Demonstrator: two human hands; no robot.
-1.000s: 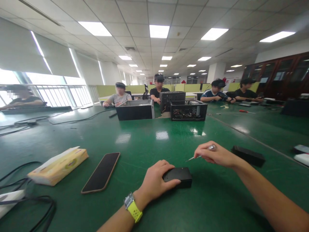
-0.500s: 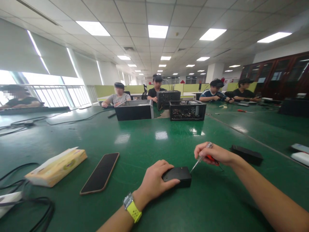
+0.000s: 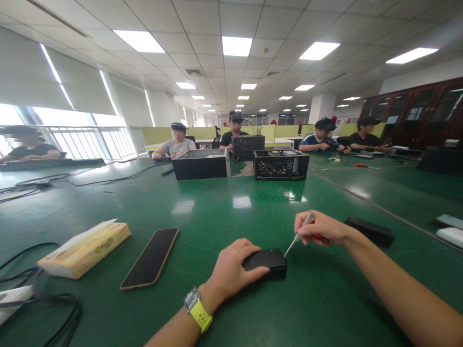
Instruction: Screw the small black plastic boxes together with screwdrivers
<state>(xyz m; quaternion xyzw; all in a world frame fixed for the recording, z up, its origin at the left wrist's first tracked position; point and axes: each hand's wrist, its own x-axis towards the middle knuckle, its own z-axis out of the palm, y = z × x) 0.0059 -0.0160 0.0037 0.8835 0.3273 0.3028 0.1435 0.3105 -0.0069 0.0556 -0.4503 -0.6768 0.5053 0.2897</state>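
My left hand [image 3: 231, 270] grips the left end of a small black box [image 3: 269, 262] lying on the green table [image 3: 235, 217]. A yellow-strapped watch [image 3: 195, 308] sits on that wrist. My right hand [image 3: 320, 229] pinches a small screwdriver [image 3: 298, 236] with a red handle. Its metal tip points down-left, close to the box's upper right corner.
A phone [image 3: 151, 258] lies face up left of my hand, beside a yellow tissue pack [image 3: 85, 248]. Black cables [image 3: 47, 299] curl at the near left. Another black box [image 3: 369, 231] lies right. Open computer cases [image 3: 280, 165] stand across the table, where several people sit.
My right hand turned the screwdriver from nearly level to pointing down at the black box and brought its tip closer. My left hand and the box stayed put.
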